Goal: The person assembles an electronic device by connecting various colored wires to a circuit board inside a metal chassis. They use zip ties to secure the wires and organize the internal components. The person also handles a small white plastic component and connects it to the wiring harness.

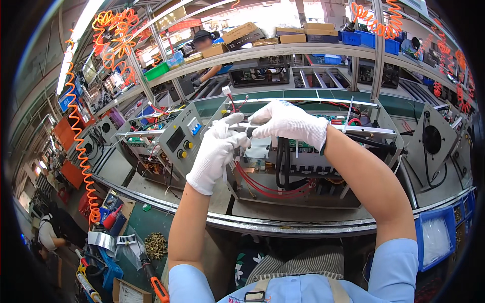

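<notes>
Both of my hands, in white knit gloves, meet over the front rail of an open machine chassis (323, 196). The fingers of my left hand (214, 151) are closed in a pinch on a thin white strip that looks like a cable tie. My right hand (290, 123) comes from the right, its fingertips pinched together beside the left ones at a dark cable end; what exactly they grip is hidden. Below hang black cables (284, 164) and red wires (252, 183). A white connector (226, 91) on red wires stands up behind my left hand. Another white cable tie (348, 115) sticks up from the rail.
A second machine with a grey control panel (181, 141) stands at left, and a grey fan panel (433, 139) at right. Near left lie brass screws (156, 246) and an orange-black screwdriver (155, 280). A blue bin (435, 237) hangs at right. A co-worker (204, 45) is across the line.
</notes>
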The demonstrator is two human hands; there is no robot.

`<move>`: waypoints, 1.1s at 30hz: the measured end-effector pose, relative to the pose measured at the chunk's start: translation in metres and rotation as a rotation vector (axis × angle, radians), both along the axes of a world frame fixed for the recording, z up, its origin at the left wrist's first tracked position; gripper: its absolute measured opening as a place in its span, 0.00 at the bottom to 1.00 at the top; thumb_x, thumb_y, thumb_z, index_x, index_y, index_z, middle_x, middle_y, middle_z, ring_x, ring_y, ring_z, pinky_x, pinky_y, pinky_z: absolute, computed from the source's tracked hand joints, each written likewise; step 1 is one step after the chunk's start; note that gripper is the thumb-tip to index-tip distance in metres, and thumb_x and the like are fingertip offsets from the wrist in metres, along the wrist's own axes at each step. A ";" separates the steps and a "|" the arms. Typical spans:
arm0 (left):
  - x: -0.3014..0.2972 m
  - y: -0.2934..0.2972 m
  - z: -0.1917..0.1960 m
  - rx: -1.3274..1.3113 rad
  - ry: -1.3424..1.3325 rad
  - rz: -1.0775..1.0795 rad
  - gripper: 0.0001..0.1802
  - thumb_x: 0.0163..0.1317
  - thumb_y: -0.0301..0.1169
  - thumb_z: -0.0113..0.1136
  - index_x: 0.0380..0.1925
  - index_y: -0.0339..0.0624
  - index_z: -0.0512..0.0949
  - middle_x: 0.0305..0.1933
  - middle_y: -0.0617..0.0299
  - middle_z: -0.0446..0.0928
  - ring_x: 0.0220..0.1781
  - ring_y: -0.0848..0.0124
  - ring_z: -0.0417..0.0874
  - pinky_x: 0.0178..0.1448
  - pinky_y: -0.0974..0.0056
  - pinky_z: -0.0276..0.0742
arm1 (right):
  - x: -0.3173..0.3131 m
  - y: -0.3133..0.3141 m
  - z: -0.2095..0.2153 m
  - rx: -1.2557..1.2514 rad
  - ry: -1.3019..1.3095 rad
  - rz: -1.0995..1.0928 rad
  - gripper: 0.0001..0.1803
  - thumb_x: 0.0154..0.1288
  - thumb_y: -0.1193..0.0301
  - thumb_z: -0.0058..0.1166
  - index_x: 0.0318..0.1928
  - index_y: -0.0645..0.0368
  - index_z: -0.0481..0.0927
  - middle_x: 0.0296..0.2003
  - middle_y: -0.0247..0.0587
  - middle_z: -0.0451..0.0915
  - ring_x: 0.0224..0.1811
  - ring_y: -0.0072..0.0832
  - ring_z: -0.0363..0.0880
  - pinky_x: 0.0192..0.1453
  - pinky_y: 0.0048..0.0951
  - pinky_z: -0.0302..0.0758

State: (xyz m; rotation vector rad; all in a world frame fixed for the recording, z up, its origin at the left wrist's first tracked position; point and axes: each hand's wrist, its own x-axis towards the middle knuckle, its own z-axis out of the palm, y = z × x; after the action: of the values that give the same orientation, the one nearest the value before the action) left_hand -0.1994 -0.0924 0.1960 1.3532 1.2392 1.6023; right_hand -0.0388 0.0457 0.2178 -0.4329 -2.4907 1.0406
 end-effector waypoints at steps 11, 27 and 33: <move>-0.002 0.009 -0.007 0.059 -0.020 -0.003 0.30 0.59 0.21 0.59 0.63 0.32 0.65 0.32 0.61 0.82 0.14 0.88 0.60 0.17 0.78 0.49 | 0.000 -0.005 0.008 -0.016 -0.113 -0.046 0.31 0.54 0.63 0.68 0.57 0.65 0.78 0.47 0.49 0.85 0.47 0.28 0.82 0.53 0.27 0.75; -0.016 0.040 0.022 -0.090 0.596 0.169 0.06 0.61 0.25 0.62 0.35 0.34 0.84 0.29 0.67 0.77 0.32 0.78 0.74 0.37 0.70 0.70 | -0.003 -0.006 -0.001 0.018 -0.042 -0.055 0.22 0.54 0.63 0.66 0.50 0.56 0.85 0.37 0.42 0.87 0.26 0.25 0.82 0.40 0.26 0.76; 0.001 0.032 0.004 0.064 0.035 0.182 0.04 0.66 0.26 0.59 0.39 0.38 0.80 0.32 0.69 0.80 0.17 0.87 0.60 0.20 0.76 0.55 | -0.007 -0.002 -0.003 0.093 -0.016 -0.037 0.22 0.57 0.64 0.64 0.52 0.60 0.84 0.40 0.42 0.86 0.30 0.24 0.81 0.45 0.27 0.76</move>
State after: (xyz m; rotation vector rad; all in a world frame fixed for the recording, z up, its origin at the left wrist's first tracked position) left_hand -0.1982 -0.0604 0.2004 1.3444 1.3763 1.7630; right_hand -0.0455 0.0432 0.2147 -0.4586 -2.5235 0.9062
